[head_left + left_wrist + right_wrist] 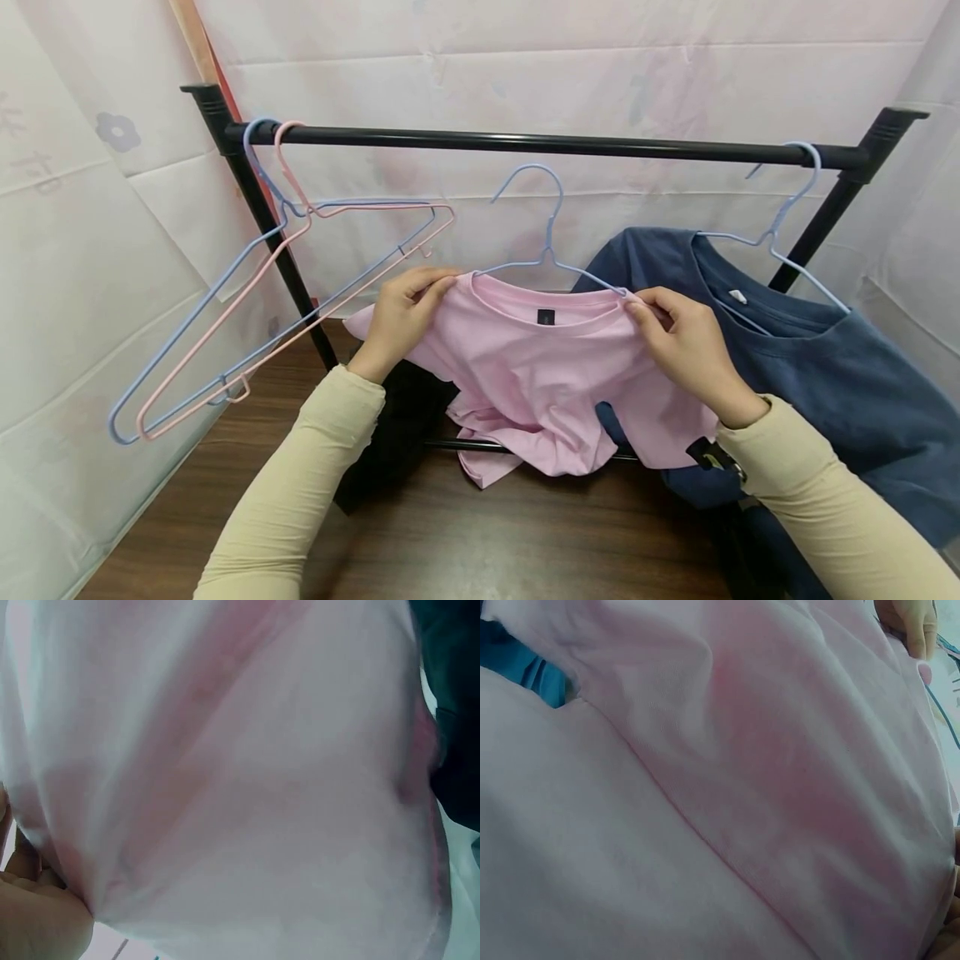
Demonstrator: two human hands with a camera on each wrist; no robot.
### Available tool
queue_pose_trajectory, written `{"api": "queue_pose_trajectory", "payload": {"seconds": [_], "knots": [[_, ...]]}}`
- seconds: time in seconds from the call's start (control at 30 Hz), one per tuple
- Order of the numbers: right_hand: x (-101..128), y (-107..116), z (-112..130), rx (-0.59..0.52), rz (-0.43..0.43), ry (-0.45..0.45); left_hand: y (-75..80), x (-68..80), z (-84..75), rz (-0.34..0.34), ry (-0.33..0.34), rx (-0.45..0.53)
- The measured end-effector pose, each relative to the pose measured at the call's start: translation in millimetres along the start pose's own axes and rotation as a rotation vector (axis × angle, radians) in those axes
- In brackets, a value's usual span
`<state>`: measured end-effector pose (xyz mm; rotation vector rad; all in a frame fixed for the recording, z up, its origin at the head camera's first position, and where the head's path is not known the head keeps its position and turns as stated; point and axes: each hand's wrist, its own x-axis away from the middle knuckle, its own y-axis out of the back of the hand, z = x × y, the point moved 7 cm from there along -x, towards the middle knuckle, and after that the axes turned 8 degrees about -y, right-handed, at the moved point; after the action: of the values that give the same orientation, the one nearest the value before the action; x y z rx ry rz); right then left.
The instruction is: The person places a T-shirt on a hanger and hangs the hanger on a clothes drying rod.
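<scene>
A pink T-shirt (540,375) is stretched between both hands in front of the black rail (540,143). A light blue wire hanger (542,242) sits inside its neck, hook up and below the rail, not on it. My left hand (408,312) pinches the shirt's left shoulder. My right hand (675,329) pinches the right shoulder, over the hanger's arm. Pink fabric (247,787) fills the left wrist view, with my fingers (37,915) at the lower left. In the right wrist view the pink shirt (727,795) also fills the frame.
A navy T-shirt (840,383) hangs on a blue hanger (787,217) at the rail's right end. Two bare hangers, blue (195,317) and pink (300,308), hang tilted at the left end. A dark garment (397,433) lies below. White sheets surround the rack, over a wooden floor (465,542).
</scene>
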<state>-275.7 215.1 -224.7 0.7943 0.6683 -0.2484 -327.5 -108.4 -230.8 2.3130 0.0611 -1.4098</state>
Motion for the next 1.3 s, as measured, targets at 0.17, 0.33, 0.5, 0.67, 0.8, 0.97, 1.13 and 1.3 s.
{"api": "queue_pose_trajectory", "payload": {"seconds": [0.17,0.33,0.5,0.67,0.8,0.97,1.13,1.3], "knots": [[0,2,-1,0.003,0.004,-0.012,3.5,2.3,2.2,0.003,0.004,-0.033],[0,3,-1,0.002,0.010,-0.023,4.3,3.5,2.3,0.016,-0.010,-0.057],[1,1,-3,-0.003,0.041,-0.044,6.0,4.1,3.0,-0.007,-0.016,-0.064],[1,3,-6,-0.024,0.072,-0.060,6.3,5.7,4.9,-0.035,-0.018,-0.046],[2,8,-6,-0.016,0.085,-0.048,6.4,6.6,5.4,-0.044,-0.020,-0.023],[4,14,-11,0.000,0.109,-0.051,6.9,7.3,5.1,-0.048,-0.023,-0.023],[7,16,-18,0.005,0.116,-0.071,6.3,9.1,7.2,-0.048,-0.015,-0.016],[11,17,-19,-0.035,0.087,-0.049,5.5,12.7,9.8,-0.051,0.008,0.006]]}}
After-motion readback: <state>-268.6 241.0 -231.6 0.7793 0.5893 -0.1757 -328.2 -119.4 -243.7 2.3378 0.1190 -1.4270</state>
